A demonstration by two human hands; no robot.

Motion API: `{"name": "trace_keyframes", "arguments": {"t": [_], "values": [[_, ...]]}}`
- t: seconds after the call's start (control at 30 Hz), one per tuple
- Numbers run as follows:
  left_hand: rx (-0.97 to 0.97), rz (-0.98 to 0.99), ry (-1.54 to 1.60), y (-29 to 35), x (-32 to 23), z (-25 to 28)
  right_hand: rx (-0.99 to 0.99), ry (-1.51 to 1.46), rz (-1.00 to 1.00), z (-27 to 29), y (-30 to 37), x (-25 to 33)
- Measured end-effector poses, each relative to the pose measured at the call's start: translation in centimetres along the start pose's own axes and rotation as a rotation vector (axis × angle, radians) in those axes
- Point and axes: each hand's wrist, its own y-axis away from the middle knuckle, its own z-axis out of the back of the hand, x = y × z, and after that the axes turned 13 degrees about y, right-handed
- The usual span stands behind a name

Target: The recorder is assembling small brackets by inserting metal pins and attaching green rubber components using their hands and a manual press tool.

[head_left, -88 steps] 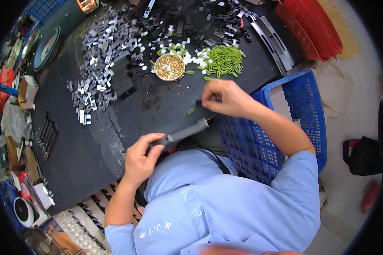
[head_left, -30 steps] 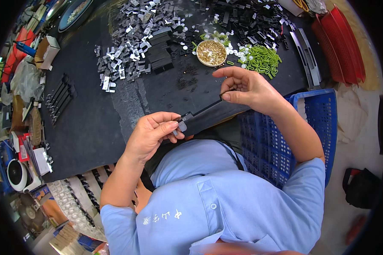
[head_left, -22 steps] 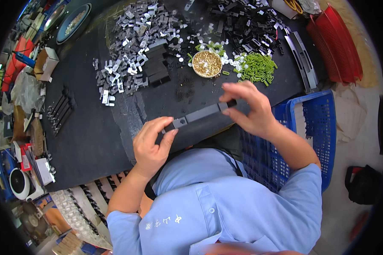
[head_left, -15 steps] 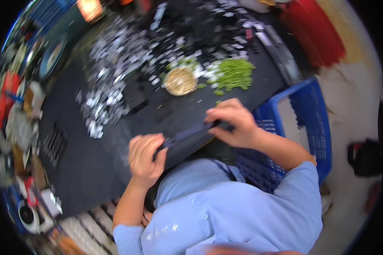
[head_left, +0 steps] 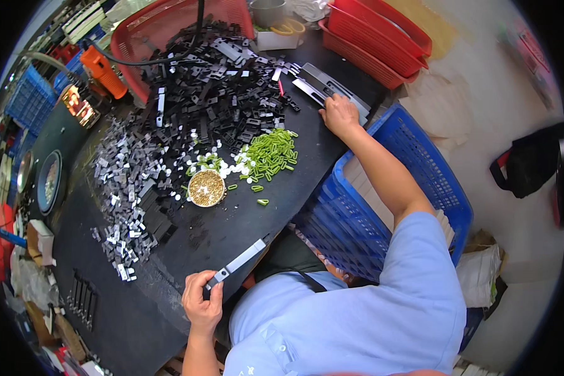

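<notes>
My left hand (head_left: pixel 202 302) is closed around the dark end of a long narrow metal strip (head_left: pixel 241 258), near the table's front edge. Its silver end points away to the right. At the far right of the table, my right hand (head_left: pixel 341 116) has its bent fingers on the near part of several long silver metal plates (head_left: pixel 329 84); the fingertips are partly hidden. Between the hands lie a round dish of small brass-coloured parts (head_left: pixel 207 188), a heap of green oblong loops (head_left: pixel 271 153) and scattered white discs (head_left: pixel 232 169).
Black metal clips (head_left: pixel 213 81) pile up at the back, with small silver pieces (head_left: pixel 122 200) on the left. A blue crate (head_left: pixel 413 150) stands beside the table, below my right arm. Red baskets (head_left: pixel 376 47) and a lamp (head_left: pixel 79 105) stand at the back.
My right hand has left the strip both hands were holding and moved away to the metal plates. My left hand still holds the strip, lower in the picture. The whole view has shifted.
</notes>
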Motion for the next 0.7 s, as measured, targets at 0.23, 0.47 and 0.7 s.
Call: {"name": "trace_keyframes", "arguments": {"t": [0.23,0.47,0.7], "values": [[-0.074,0.104,0.081,0.5,-0.8,1.3,0.006,-0.446,-0.017,4.4,0.0,0.5],[-0.201,0.131,0.172,2.0,-0.6,2.7,0.425,-1.503,0.169,12.0,5.9,5.9],[-0.267,0.106,0.082,3.6,-0.5,4.4,0.723,-1.965,0.291,12.2,7.8,11.1]]}}
